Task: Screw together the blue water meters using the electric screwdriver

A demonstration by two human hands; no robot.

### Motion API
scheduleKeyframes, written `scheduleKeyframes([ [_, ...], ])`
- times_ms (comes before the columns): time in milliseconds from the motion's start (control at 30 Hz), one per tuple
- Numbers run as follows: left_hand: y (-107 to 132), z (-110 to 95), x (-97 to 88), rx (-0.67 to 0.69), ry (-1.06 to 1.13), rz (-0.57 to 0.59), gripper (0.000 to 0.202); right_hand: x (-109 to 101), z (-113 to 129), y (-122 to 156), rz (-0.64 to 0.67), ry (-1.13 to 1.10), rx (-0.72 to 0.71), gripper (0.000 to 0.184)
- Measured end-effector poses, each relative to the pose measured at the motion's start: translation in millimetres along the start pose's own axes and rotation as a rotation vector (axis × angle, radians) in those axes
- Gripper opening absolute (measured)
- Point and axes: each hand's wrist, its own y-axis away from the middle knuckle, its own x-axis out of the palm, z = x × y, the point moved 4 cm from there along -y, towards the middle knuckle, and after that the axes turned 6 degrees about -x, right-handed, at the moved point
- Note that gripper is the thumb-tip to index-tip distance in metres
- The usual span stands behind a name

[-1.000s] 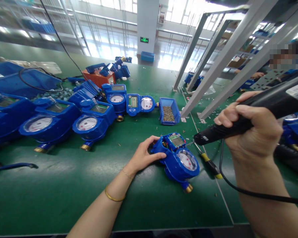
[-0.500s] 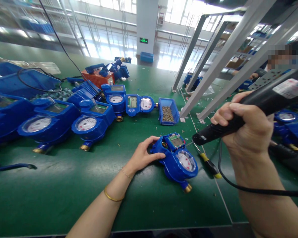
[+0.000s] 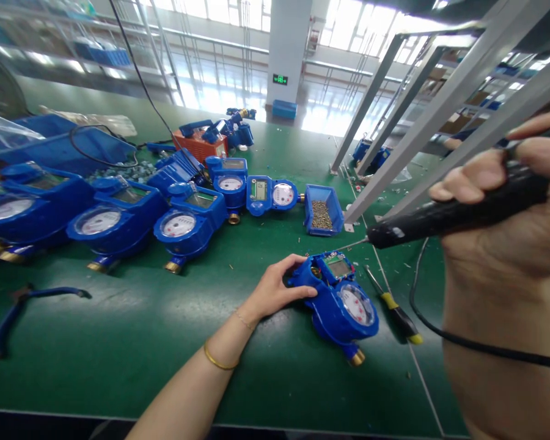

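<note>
So my left hand (image 3: 275, 290) is clamped on the left end of a meter (image 3: 327, 311), thumb over the blue shell, fingers round the back edge. My right hand (image 3: 499, 208) is wrapped tight round a black driver (image 3: 440, 220), and its thin bit reaches over the meter's far edge; can't tell if it's touching.

The meter sits tilted on the bench right in front of me, cover off at the top: bare circuit board round a small grey display (image 3: 339, 266), clear bubble over a round white dial (image 3: 356, 305), stubby brass end.

Bench (image 3: 165, 342) is smooth green with a dull shine. Blue-handled pliers (image 3: 22, 293) off to the left, slim yellow-and-black screwdriver (image 3: 396, 315) just right of the meter. Further back, a boxy plastic tray (image 3: 324, 232) of tiny brassy screws (image 3: 321, 215), then a chunky orange box (image 3: 206, 150) with blue parts piled on it. Past the bench: glossy floor, square pale pillar (image 3: 285, 49), bright windows (image 3: 357, 27).
</note>
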Motion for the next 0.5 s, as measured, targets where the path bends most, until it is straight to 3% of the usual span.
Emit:
scheduleKeyframes([
  [200,1,0,-0.4,0.006,0.019,-0.004,0.057,39,-27,8,0.186,-0.044,0.078,0.016],
  [333,1,1,0.3,-0.005,0.04,0.013,0.058,39,-34,10,0.186,-0.049,0.1,0.017],
  [500,1,3,-1.9,-0.002,0.065,0.043,0.06,36,-23,9,0.118,-0.015,0.097,0.017],
])
